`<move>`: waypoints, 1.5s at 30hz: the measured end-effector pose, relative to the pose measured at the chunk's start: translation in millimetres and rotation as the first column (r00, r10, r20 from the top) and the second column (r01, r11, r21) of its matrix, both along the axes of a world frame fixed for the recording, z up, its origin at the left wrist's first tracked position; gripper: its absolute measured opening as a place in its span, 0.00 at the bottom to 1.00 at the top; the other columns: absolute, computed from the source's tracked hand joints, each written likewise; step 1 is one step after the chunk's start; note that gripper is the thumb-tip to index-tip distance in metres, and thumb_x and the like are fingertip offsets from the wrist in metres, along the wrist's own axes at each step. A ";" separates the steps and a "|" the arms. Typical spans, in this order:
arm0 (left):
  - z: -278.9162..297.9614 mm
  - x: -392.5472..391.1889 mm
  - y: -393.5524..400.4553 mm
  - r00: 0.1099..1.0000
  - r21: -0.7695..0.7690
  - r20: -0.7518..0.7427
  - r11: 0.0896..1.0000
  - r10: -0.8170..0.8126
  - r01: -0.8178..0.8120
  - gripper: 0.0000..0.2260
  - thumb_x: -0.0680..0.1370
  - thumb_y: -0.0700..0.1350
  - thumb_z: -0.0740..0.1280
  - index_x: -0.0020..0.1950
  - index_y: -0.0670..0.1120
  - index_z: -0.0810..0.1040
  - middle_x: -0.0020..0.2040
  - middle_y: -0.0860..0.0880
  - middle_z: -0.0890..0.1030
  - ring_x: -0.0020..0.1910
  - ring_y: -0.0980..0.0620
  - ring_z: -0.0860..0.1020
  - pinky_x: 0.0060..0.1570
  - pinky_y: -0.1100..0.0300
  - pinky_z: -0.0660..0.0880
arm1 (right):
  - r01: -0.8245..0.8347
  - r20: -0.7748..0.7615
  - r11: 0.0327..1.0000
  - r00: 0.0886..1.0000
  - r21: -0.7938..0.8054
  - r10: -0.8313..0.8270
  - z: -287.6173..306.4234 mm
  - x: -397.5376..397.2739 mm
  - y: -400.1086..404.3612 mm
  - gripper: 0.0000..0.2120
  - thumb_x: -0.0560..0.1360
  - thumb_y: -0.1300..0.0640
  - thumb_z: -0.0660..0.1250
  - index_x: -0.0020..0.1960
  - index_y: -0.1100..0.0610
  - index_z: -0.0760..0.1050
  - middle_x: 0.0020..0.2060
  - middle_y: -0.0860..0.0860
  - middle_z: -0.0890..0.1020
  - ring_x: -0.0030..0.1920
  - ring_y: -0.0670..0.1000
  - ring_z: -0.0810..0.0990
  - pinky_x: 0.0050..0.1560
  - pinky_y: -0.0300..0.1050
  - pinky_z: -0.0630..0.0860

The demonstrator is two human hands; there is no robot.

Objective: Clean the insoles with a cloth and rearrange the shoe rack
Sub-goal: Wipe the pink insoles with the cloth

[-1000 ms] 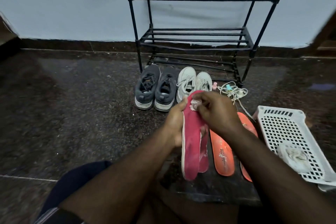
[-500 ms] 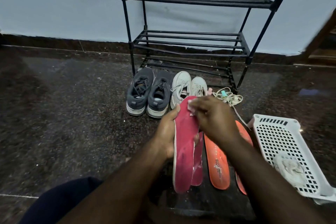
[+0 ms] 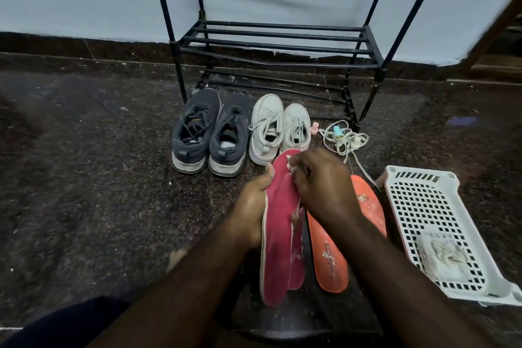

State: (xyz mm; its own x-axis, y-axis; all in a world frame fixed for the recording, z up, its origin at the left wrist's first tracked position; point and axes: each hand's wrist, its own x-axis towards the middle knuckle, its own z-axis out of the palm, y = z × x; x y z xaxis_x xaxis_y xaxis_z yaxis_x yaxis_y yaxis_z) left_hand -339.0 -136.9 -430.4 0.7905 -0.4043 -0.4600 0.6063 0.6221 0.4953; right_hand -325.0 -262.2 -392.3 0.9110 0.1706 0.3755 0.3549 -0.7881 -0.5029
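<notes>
My left hand [image 3: 252,206] grips the left edge of a pink insole [image 3: 278,234] held upright over the floor. My right hand [image 3: 319,186] pinches a small white cloth [image 3: 291,168] against the insole's upper part; most of the cloth is hidden under the fingers. A second pink insole [image 3: 296,260] lies behind the held one. Two orange insoles [image 3: 327,260] lie on the floor to the right, partly under my right forearm. The black shoe rack [image 3: 276,39] stands by the wall with bare shelves.
A grey pair of sneakers [image 3: 209,135] and a white pair [image 3: 278,127] stand in front of the rack. Tangled laces with small bottles [image 3: 343,138] lie to their right. A white perforated basket [image 3: 429,220] at right holds a crumpled cloth [image 3: 443,257].
The view has dipped and moved closer to the rack. My right hand has rubbed the cloth a little down the top of the pink insole; the left hand keeps its grip.
</notes>
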 end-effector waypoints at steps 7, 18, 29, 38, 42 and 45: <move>-0.1 -3.3 -0.6 1.000 -0.008 0.003 1.000 -0.005 0.005 0.27 0.81 0.63 0.54 0.51 0.44 0.84 0.43 0.44 0.83 0.36 0.47 0.79 0.32 0.60 0.75 | -0.029 -0.088 1.000 0.996 -0.002 0.029 4.4 -11.0 6.1 0.08 0.71 0.64 0.69 0.48 0.56 0.82 0.43 0.50 0.84 0.45 0.50 0.80 0.47 0.37 0.68; -2.0 -4.3 6.1 1.000 -0.044 0.006 0.999 -0.018 0.018 0.33 0.76 0.67 0.57 0.65 0.42 0.79 0.57 0.37 0.82 0.55 0.40 0.79 0.53 0.46 0.77 | 0.064 -0.199 0.921 0.980 0.385 0.015 24.6 -6.9 -13.6 0.09 0.71 0.62 0.73 0.47 0.49 0.83 0.42 0.43 0.84 0.41 0.40 0.81 0.43 0.34 0.75; -3.5 -6.7 -1.8 1.000 0.028 0.024 1.000 -0.016 0.015 0.28 0.76 0.65 0.59 0.49 0.43 0.86 0.46 0.41 0.79 0.42 0.43 0.75 0.42 0.53 0.73 | 0.015 -0.058 1.000 0.998 0.005 -0.015 8.6 -8.0 -1.2 0.07 0.72 0.63 0.69 0.47 0.56 0.83 0.44 0.50 0.83 0.45 0.50 0.80 0.49 0.42 0.73; -0.2 -9.5 -0.5 0.999 0.043 0.021 0.998 -0.040 0.039 0.31 0.81 0.66 0.52 0.52 0.44 0.86 0.45 0.42 0.83 0.40 0.45 0.77 0.37 0.57 0.77 | 0.032 -0.102 0.994 0.995 0.107 -0.021 11.2 -6.1 -8.6 0.09 0.70 0.64 0.68 0.47 0.55 0.83 0.41 0.48 0.84 0.41 0.49 0.82 0.45 0.45 0.77; 0.4 -9.2 -2.3 1.000 0.011 0.007 1.000 0.008 -0.008 0.27 0.80 0.63 0.55 0.55 0.42 0.82 0.48 0.41 0.83 0.45 0.44 0.81 0.45 0.52 0.79 | -0.061 -0.021 0.998 0.998 -0.027 0.061 5.5 -13.4 5.4 0.08 0.68 0.66 0.70 0.45 0.57 0.82 0.40 0.52 0.83 0.43 0.53 0.80 0.46 0.42 0.69; -0.4 -9.3 0.8 1.000 0.032 -0.006 0.999 -0.008 0.008 0.31 0.82 0.64 0.53 0.47 0.43 0.87 0.44 0.42 0.83 0.39 0.45 0.79 0.34 0.57 0.78 | 0.013 -0.013 1.000 1.000 -0.008 -0.013 7.0 -4.9 -2.8 0.08 0.69 0.66 0.69 0.47 0.57 0.82 0.43 0.51 0.83 0.45 0.53 0.80 0.49 0.43 0.71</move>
